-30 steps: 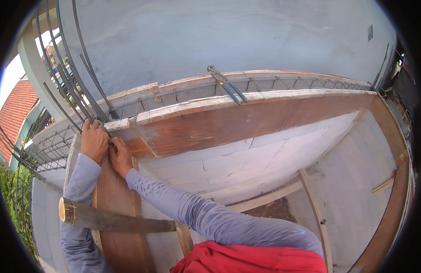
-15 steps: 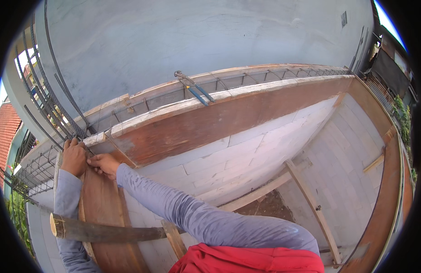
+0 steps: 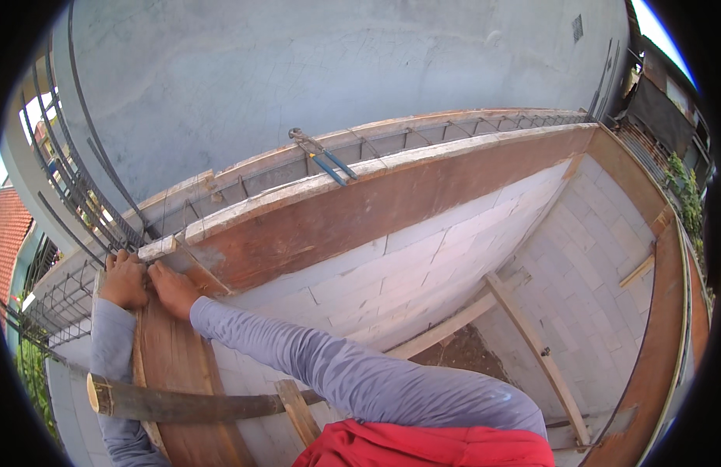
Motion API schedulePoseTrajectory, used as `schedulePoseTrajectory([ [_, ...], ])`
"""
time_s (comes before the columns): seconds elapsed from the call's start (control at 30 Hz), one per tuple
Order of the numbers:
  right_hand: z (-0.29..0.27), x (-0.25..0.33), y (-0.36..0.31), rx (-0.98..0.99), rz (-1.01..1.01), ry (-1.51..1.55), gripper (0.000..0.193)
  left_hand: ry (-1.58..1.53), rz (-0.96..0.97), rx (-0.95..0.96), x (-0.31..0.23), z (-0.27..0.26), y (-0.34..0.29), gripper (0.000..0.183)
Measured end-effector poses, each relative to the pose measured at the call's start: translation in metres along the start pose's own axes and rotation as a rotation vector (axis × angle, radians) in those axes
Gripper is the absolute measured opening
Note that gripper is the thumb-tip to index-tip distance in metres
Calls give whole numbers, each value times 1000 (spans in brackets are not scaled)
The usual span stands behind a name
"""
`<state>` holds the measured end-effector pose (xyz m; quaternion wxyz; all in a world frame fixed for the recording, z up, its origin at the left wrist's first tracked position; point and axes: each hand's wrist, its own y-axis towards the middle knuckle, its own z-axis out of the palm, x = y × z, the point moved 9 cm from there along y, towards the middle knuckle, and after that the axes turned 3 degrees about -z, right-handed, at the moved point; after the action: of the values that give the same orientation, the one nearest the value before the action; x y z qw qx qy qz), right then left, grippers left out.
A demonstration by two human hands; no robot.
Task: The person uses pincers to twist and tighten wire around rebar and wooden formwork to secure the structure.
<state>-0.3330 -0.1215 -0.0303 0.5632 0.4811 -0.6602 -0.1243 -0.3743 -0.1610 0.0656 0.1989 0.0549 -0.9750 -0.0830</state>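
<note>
Both my hands are at the corner where the brown formwork board [image 3: 172, 350] meets the long board along the wall. My left hand [image 3: 124, 282] curls over the board's top edge, fingers closed close to the upright steel bars [image 3: 92, 194]. Right beside it, my right hand [image 3: 174, 291] is closed too, knuckles up and fingertips tucked down behind the edge. Whatever thin thing the fingers grip is hidden. A pair of pincers [image 3: 304, 141] with blue and yellow handles lies across the top of the long formwork [image 3: 407, 177], out of both hands.
A round pole [image 3: 197, 401] crosses below my forearms. Steel reinforcement runs inside the wall formwork, and a rebar cage [image 3: 65, 300] juts out at left. Down inside the pale block walls [image 3: 360, 284], timber braces [image 3: 532, 342] stand over bare soil. A grey wall [image 3: 337, 70] rises behind.
My right hand has turned knuckles up and its fingertips have gone down behind the board edge. My left hand stays at the corner. The view has shifted slightly.
</note>
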Motion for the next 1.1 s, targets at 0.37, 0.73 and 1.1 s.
schedulePoseTrajectory([
  [0.37,1,9,1,-33,-20,60,25,95,81,-86,-4,-7,-7,8],
  [0.73,34,-13,-12,-24,245,215,26,100,112,-133,5,15,-7,10],
  [1.1,57,-38,-21,176,741,1050,18,78,152,-96,-11,-14,-7,13],
])
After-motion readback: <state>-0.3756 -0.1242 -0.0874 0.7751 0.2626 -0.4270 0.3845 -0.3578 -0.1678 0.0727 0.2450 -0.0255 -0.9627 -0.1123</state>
